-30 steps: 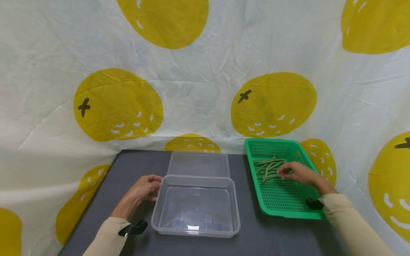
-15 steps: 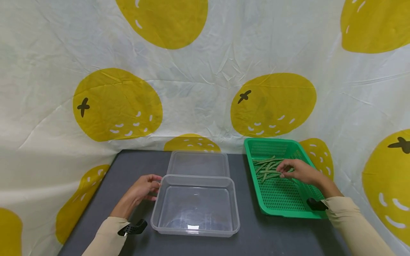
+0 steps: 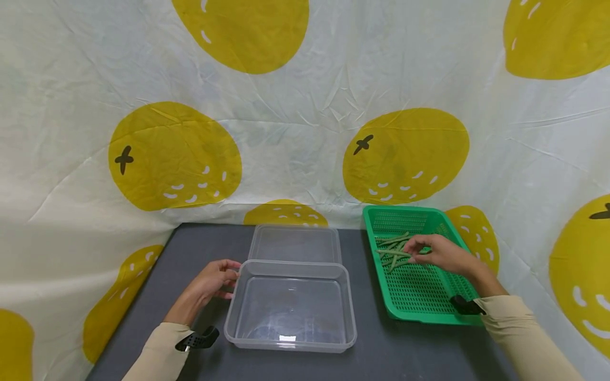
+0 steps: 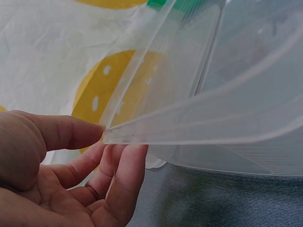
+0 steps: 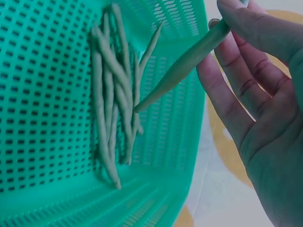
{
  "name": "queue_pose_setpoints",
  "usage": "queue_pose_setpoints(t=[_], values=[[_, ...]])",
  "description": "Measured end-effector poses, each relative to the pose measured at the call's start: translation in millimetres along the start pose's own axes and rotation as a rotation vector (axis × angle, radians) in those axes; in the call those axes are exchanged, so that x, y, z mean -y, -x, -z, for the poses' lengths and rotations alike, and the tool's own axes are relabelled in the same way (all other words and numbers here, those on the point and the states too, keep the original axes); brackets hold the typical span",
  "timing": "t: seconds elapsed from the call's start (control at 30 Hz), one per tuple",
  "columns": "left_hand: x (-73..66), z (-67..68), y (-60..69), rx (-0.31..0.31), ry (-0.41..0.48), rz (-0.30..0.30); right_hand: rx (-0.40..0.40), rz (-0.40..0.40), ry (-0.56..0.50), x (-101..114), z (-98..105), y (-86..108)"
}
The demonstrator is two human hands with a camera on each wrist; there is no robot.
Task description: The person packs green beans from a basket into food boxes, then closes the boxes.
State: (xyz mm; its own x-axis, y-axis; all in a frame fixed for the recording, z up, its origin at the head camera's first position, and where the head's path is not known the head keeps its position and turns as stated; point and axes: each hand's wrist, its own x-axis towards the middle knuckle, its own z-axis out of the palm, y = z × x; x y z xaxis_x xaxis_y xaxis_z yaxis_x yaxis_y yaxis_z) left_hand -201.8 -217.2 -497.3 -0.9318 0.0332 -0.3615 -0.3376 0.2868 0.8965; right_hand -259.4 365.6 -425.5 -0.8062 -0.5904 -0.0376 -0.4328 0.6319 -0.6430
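Note:
My right hand (image 3: 440, 255) pinches one green bean (image 5: 185, 62) between thumb and fingertips, over the green plastic basket (image 3: 414, 317). In the right wrist view, the held bean slants down toward several more green beans (image 5: 98, 101) bunched on the basket's floor. To the left, a clear rectangular plastic container (image 3: 353, 312) stands with its open side up and nothing inside. My left hand (image 3: 216, 283) holds that container by its left far corner; the left wrist view has the thumb on the rim and the other fingers beneath it.
A translucent flat lid (image 3: 295, 244) lies behind the container on the dark grey table (image 3: 209, 241). Behind the table hangs a white cloth (image 3: 295, 153) printed with yellow fruit. The basket stands right of the container, with a strip of table between them.
The right hand has lifted a green bean off the pile and shifted slightly left and up with it. The left hand and the container have stayed put.

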Motion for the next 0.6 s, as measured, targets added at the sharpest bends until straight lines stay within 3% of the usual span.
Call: queue_pose_setpoints(t=[0.23,0.6], values=[[1.0,0.1,0.8,-0.003,0.007,-0.006,-0.036,0.065,-0.015,7.9,-8.2,-10.0],[2.2,0.3,-1.4,0.001,0.014,-0.012,0.009,0.136,-0.123,35.8,-20.2,-23.4]])
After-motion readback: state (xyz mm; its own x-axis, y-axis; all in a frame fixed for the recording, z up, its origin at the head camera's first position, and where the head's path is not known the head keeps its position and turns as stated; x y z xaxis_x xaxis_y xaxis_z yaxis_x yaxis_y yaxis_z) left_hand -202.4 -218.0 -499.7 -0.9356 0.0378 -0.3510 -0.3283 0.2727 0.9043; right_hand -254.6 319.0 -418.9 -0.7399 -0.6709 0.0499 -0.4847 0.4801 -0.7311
